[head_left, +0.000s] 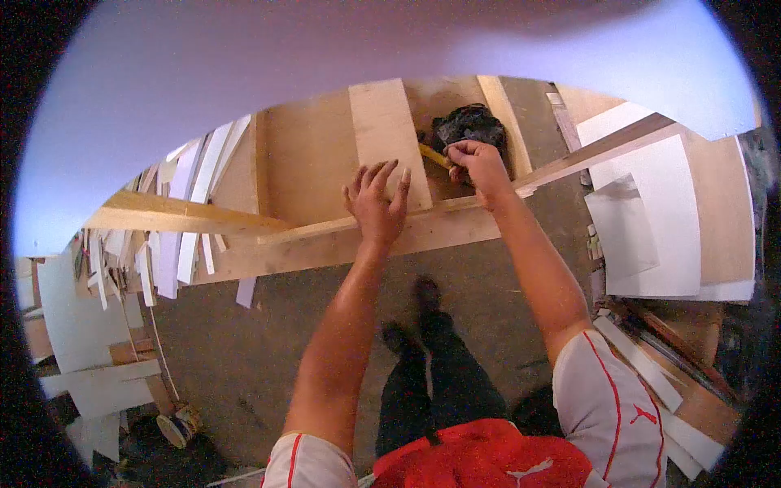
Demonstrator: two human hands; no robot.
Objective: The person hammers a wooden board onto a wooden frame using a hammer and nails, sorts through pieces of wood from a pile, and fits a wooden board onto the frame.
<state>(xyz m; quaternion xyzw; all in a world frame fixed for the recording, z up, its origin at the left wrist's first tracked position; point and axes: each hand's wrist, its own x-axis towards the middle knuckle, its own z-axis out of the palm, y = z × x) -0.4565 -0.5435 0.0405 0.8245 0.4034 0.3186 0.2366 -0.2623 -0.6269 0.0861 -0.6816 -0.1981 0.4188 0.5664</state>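
Note:
My left hand (377, 199) has its fingers spread over the lower part of a pale wooden board (382, 122), close to the front rail of a wooden frame (309, 232). It holds nothing that I can see. Fingers pinched together, my right hand (476, 167) is above the right bay of the frame. What it pinches, if anything, is too small to make out. A yellow stick-like thing (435, 156) passes just left of these fingertips; whether they touch it I cannot tell. Beside it lies a crumpled black plastic bag (469, 128).
A pale blurred panel (325, 41) covers the top of the view. Wood strips (213, 167) are heaped at left, and a wooden beam (179, 213) juts that way. White sheets (651, 220) and offcuts (643, 366) lie at right. A can (175, 429) stands lower left.

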